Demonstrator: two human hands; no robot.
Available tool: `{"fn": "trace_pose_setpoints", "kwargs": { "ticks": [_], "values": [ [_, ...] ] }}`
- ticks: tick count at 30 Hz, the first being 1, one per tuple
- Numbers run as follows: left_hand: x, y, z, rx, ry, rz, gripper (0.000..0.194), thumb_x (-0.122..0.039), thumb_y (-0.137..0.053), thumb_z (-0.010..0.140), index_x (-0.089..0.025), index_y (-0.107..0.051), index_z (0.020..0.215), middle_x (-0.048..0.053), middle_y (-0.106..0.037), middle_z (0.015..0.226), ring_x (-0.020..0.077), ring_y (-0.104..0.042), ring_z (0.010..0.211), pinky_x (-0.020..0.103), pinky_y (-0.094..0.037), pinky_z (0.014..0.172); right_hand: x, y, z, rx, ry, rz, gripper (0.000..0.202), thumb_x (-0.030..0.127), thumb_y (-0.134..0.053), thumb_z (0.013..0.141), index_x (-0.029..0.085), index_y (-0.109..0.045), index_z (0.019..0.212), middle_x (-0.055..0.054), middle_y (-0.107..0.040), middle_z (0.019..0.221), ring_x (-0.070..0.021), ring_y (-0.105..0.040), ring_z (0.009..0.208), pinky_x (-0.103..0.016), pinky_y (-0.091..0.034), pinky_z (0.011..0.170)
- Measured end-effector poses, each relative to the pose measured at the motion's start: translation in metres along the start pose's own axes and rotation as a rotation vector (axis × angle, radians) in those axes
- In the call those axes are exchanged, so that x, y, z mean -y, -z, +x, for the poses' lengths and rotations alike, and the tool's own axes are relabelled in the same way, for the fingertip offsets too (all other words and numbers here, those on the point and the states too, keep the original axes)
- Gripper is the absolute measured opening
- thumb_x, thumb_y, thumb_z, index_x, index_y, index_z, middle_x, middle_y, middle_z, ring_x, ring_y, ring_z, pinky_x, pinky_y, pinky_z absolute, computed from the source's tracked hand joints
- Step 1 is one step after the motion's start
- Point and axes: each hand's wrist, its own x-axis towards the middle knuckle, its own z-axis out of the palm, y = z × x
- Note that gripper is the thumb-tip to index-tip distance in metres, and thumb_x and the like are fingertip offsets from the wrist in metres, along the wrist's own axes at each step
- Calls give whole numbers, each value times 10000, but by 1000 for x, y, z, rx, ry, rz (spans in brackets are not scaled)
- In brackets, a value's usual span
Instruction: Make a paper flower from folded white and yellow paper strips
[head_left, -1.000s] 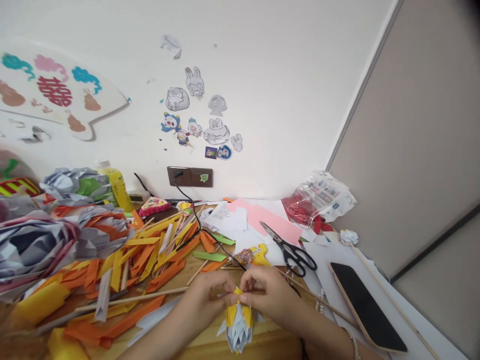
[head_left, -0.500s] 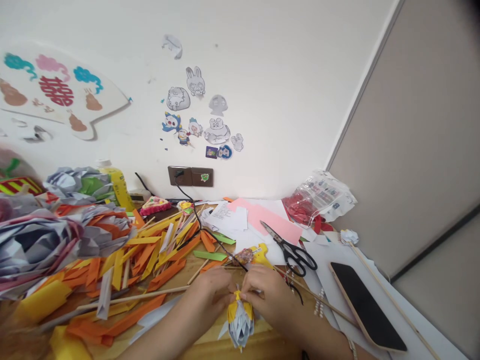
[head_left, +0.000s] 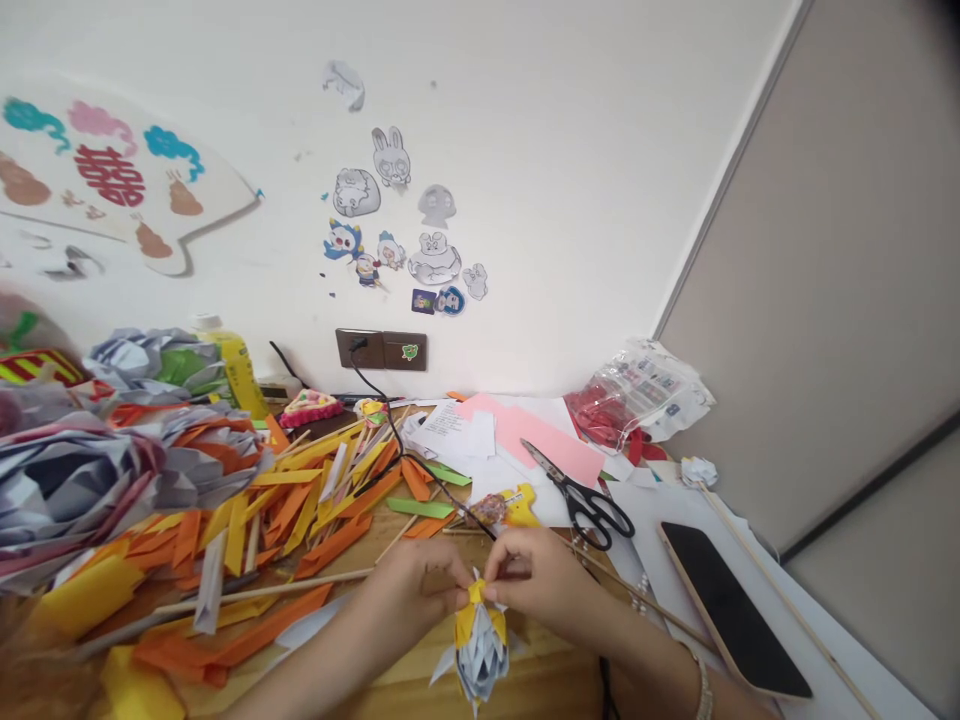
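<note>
A folded paper flower [head_left: 482, 655], white with yellow paper at its top end, hangs with its white petals toward me at the bottom middle. My left hand [head_left: 427, 580] pinches the yellow end from the left. From the right, the thumb and fingers of my right hand [head_left: 523, 572] pinch the same yellow paper. The two hands are close together, with the yellow tip between them. Just beyond them lie a small yellow item [head_left: 520, 506] and black-handled scissors [head_left: 592, 508], blades pointing away to the left.
Orange and yellow paper strips [head_left: 300, 500] cover the left of the wooden table, with large crumpled paper flowers [head_left: 82, 480] behind. A phone [head_left: 731, 605] lies on white paper at right. A black cable [head_left: 442, 485] runs from the wall socket [head_left: 381, 350] toward my hands.
My right hand has shifted its fingers slightly on the yellow paper, and its index finger is more arched. The flower stays nearly in place between both hands.
</note>
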Motion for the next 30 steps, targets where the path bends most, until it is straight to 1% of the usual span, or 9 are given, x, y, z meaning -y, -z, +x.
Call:
{"fn": "trace_pose_setpoints", "kwargs": {
  "ticks": [8, 11, 13, 15, 17, 20, 24, 28, 30],
  "values": [
    [-5, -10, -2, -97, 35, 57, 113, -129, -533, 634, -150, -627, 575, 9, -663, 641, 137, -582, 635, 208, -399, 608, 3, -5, -4, -62, 195, -355, 138, 40, -567, 614, 161, -608, 665, 16, -584, 633, -107, -538, 611, -185, -405, 560],
    [0, -7, 0, -22, 57, -195, 40, -177, -575, 623, -145, -597, 633, 3, -634, 646, 132, -566, 645, 212, -409, 616, 5, -4, -4, -77, 282, -439, 148, 25, -579, 615, 168, -605, 641, 14, -599, 640, -110, -535, 631, -192, -391, 585],
    [8, -6, 3, 65, 94, -422, 167, -270, -605, 640, -149, -580, 753, -19, -599, 606, 114, -535, 588, 209, -400, 574, 5, -4, -4, -86, 349, -462, 141, 29, -592, 629, 170, -599, 618, 16, -601, 629, -109, -531, 632, -201, -382, 605],
    [17, -6, 6, 139, 110, -547, 294, -369, -630, 641, -152, -562, 827, -45, -556, 551, 91, -480, 516, 199, -367, 525, 3, -4, -4, -83, 415, -461, 132, 48, -602, 653, 170, -594, 601, 17, -602, 615, -106, -529, 622, -209, -380, 620],
    [25, -8, 7, 154, 78, -524, 305, -406, -660, 618, -142, -568, 741, -44, -534, 551, 79, -443, 510, 191, -338, 509, 2, -5, -3, -61, 479, -458, 133, 76, -597, 685, 168, -587, 590, 12, -602, 605, -106, -528, 606, -214, -383, 618],
    [29, -10, 7, 99, 46, -432, 285, -405, -647, 636, -137, -549, 623, -37, -519, 559, 78, -420, 526, 189, -320, 507, 1, -5, -4, -38, 542, -498, 109, 103, -586, 715, 171, -587, 629, 0, -610, 629, -116, -534, 623, -227, -392, 626],
    [17, -7, 4, 62, 78, -387, 239, -366, -619, 637, -143, -542, 603, -50, -485, 527, 79, -399, 512, 190, -309, 500, 5, -3, -5, -28, 614, -599, 67, 131, -552, 772, 176, -599, 756, -16, -627, 694, -129, -541, 674, -238, -407, 637],
    [7, -5, 4, 62, 119, -402, 190, -324, -594, 619, -143, -538, 604, -46, -499, 518, 82, -410, 505, 197, -307, 508, 11, -1, -5, 52, 835, -766, 222, 147, -391, 878, 157, -575, 755, -46, -622, 687, -141, -513, 679, -253, -419, 644],
    [6, -6, 4, 51, 131, -403, 167, -305, -579, 616, -145, -535, 598, -44, -503, 517, 82, -416, 503, 198, -309, 511, 13, 1, -6, 97, 890, -855, 259, 132, -341, 896, 149, -560, 758, -58, -609, 681, -142, -505, 682, -250, -424, 636]
  ]
}}
